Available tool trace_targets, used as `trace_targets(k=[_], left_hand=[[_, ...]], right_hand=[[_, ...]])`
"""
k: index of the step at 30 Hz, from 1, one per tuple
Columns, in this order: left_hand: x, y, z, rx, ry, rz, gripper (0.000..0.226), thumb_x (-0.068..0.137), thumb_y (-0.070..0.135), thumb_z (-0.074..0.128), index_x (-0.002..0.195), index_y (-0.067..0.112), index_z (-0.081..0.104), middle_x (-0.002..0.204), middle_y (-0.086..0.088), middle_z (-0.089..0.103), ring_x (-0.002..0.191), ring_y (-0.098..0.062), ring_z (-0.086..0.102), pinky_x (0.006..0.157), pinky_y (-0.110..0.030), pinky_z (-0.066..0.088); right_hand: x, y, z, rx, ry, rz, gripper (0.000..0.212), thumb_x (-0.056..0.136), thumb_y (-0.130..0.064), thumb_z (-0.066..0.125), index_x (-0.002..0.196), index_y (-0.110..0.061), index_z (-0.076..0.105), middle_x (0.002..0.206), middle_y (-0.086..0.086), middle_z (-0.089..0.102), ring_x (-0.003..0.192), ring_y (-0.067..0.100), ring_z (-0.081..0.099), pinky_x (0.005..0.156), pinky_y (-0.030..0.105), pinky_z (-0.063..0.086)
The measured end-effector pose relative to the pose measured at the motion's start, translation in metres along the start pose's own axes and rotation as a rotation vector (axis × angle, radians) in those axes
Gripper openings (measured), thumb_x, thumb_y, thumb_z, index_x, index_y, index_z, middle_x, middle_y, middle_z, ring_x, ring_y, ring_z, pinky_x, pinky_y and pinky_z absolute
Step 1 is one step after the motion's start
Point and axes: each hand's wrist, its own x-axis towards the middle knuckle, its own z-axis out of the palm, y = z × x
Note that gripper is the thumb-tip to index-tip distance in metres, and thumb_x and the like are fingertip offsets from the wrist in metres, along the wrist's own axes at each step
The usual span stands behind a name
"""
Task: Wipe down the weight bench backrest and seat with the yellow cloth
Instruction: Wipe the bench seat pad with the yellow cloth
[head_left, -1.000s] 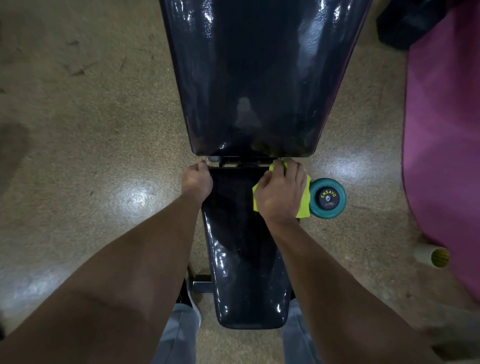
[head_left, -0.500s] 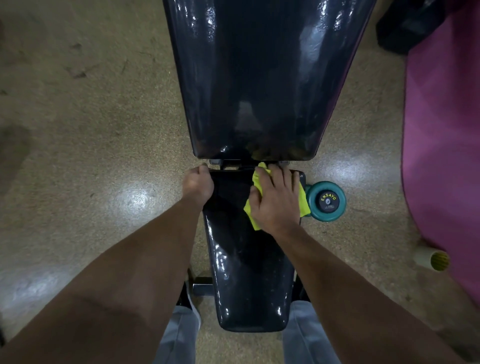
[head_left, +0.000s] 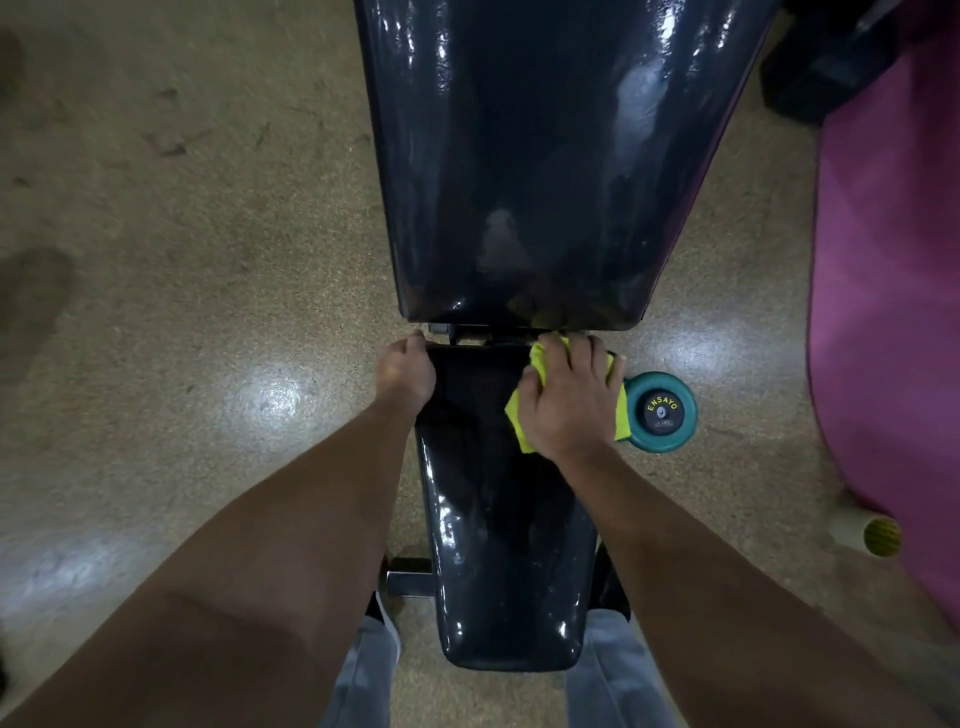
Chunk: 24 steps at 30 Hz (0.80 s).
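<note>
A speckled tan floor (head_left: 182, 312) with bright glare patches fills the left side of the view. Next comes the person's left hand (head_left: 405, 376), whose grip curls over the left edge of the glossy black padded seat (head_left: 498, 545) at its far end, just below the gap where the seat meets the backrest; the fingers wrap out of sight round the edge. The seat narrows toward the near end, and a metal crossbar (head_left: 410, 577) of the frame shows at its left side. Beyond the gap rises the wide, glossy black padded backrest (head_left: 530, 156), which broadens toward the top of the view and carries streaks of reflected light.

To the right, the right hand (head_left: 569, 400) lies palm down with spread, fairly straight fingers on the bright yellow cloth (head_left: 517, 421), pressing it flat on the far right corner of the seat. The cloth sits directly beneath this grip: a yellow corner pokes out at the fingertips by the gap, another below the thumb side, and a strip shows at the little-finger side. Just beside that strip, on the floor, stands a teal round dumbbell end (head_left: 661, 410) with a black cap lettered ENSAYO. Farther right lie a pale tube with a yellow end (head_left: 865, 532) and a magenta mat (head_left: 893, 260).
</note>
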Motion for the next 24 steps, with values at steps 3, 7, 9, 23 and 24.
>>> trace_targets(k=[3, 7, 9, 23, 24], left_hand=[[-0.001, 0.0, 0.002, -0.033, -0.008, -0.021, 0.047, 0.109, 0.037, 0.037, 0.137, 0.008, 0.061, 0.137, -0.018, 0.06, 0.127, -0.038, 0.055, 0.116, -0.05, 0.041], [0.002, -0.001, 0.002, -0.065, -0.002, -0.014, 0.047, 0.108, 0.035, 0.039, 0.137, 0.004, 0.061, 0.138, -0.021, 0.06, 0.13, -0.04, 0.055, 0.117, -0.05, 0.041], [0.004, -0.003, 0.002, -0.082, -0.007, -0.018, 0.045, 0.107, 0.035, 0.04, 0.128, 0.006, 0.067, 0.127, -0.019, 0.065, 0.122, -0.038, 0.059, 0.113, -0.05, 0.045], [0.013, -0.006, -0.002, -0.172, -0.105, -0.095, 0.036, 0.103, 0.035, 0.046, 0.113, 0.012, 0.071, 0.115, -0.019, 0.071, 0.108, -0.037, 0.067, 0.101, -0.047, 0.055], [0.014, -0.007, -0.002, -0.181, -0.105, -0.099, 0.036, 0.104, 0.035, 0.046, 0.114, 0.01, 0.071, 0.112, -0.019, 0.071, 0.107, -0.037, 0.067, 0.1, -0.046, 0.055]], right_hand=[[0.016, -0.031, -0.001, -0.047, -0.128, 0.124, 0.054, 0.101, -0.044, 0.032, 0.14, -0.015, 0.054, 0.148, 0.016, 0.046, 0.144, 0.04, 0.031, 0.122, 0.069, 0.009], [0.005, -0.049, 0.005, -0.022, -0.14, -0.095, 0.057, 0.1, -0.046, 0.028, 0.146, -0.018, 0.048, 0.15, 0.009, 0.042, 0.142, 0.034, 0.032, 0.124, 0.067, 0.009], [-0.004, -0.033, 0.006, -0.022, -0.098, -0.191, 0.061, 0.096, -0.048, 0.027, 0.147, -0.02, 0.047, 0.148, 0.007, 0.044, 0.142, 0.031, 0.034, 0.124, 0.064, 0.014], [-0.004, -0.05, 0.011, -0.056, -0.136, -0.239, 0.066, 0.094, -0.048, 0.019, 0.15, -0.022, 0.043, 0.154, 0.007, 0.039, 0.144, 0.031, 0.032, 0.124, 0.062, 0.014], [-0.002, -0.052, 0.009, -0.059, -0.139, -0.192, 0.063, 0.096, -0.047, 0.021, 0.149, -0.021, 0.044, 0.153, 0.008, 0.04, 0.143, 0.033, 0.032, 0.124, 0.063, 0.014]])
